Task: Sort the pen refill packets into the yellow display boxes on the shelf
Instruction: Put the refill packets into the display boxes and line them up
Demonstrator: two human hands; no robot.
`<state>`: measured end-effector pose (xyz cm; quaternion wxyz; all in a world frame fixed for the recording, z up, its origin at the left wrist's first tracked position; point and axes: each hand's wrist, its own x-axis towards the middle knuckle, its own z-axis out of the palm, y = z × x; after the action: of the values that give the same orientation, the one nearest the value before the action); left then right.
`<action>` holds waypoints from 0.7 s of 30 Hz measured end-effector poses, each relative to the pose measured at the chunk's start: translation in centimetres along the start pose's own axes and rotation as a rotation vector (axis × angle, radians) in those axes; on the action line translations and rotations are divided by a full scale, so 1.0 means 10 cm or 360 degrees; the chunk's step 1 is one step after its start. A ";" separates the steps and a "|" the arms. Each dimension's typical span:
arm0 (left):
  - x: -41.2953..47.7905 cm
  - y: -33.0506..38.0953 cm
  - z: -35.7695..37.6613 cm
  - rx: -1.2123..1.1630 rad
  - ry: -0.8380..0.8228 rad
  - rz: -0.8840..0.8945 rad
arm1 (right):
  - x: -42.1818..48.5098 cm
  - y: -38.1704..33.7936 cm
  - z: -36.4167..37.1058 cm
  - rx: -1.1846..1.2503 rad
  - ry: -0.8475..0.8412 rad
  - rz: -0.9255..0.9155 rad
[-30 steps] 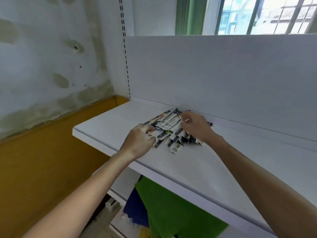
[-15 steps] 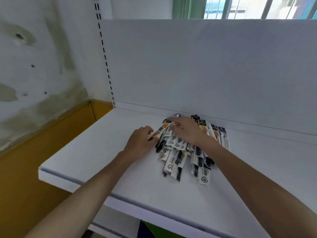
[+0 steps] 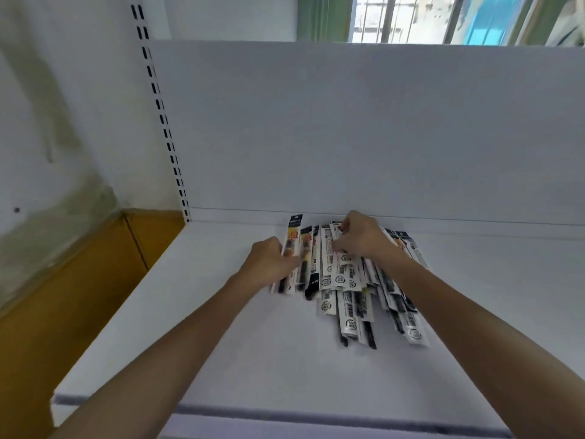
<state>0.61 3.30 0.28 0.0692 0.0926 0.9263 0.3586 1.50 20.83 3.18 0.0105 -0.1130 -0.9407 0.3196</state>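
A loose pile of pen refill packets point(image 3: 351, 299), white with black print and barcodes, lies fanned out on the white shelf point(image 3: 253, 359) against its back panel. My left hand point(image 3: 269, 264) grips the leftmost packets point(image 3: 293, 229), which show orange labels, with its thumb over them. My right hand point(image 3: 357, 236) rests on the far end of the pile, its curled fingers pinching the top of a packet. No yellow display box is in view.
The white back panel point(image 3: 348, 137) rises straight behind the pile. A slotted shelf upright point(image 3: 161, 122) stands at the left corner. Beyond the shelf's left edge are a stained wall and an ochre lower wall point(image 3: 63, 312). A barred window point(image 3: 411, 17) is above.
The view has come closer and tilted down onto the shelf. The packets now lie straighter, side by side. My left hand has closed on the leftmost packets and my right hand has shifted to the pile's far end.
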 end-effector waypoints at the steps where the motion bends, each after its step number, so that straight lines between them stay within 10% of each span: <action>1: -0.01 0.01 0.01 0.0035 0.0024 -0.0004 | 0.00 -0.01 0.00 0.0047 0.0048 0.0018; 12: 0.08 -0.01 -0.11 0.0391 -0.0257 -0.0042 | -0.06 -0.25 0.19 0.0326 0.0122 -0.0005; 21: -0.10 -0.17 -0.25 -0.0918 0.0016 -0.0133 | -0.12 -0.46 0.38 0.0534 -0.0024 -0.0147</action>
<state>0.92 0.23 1.06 0.1027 0.0291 0.7894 0.6045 1.38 14.78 2.98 0.0367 -0.0640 -0.8784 0.4722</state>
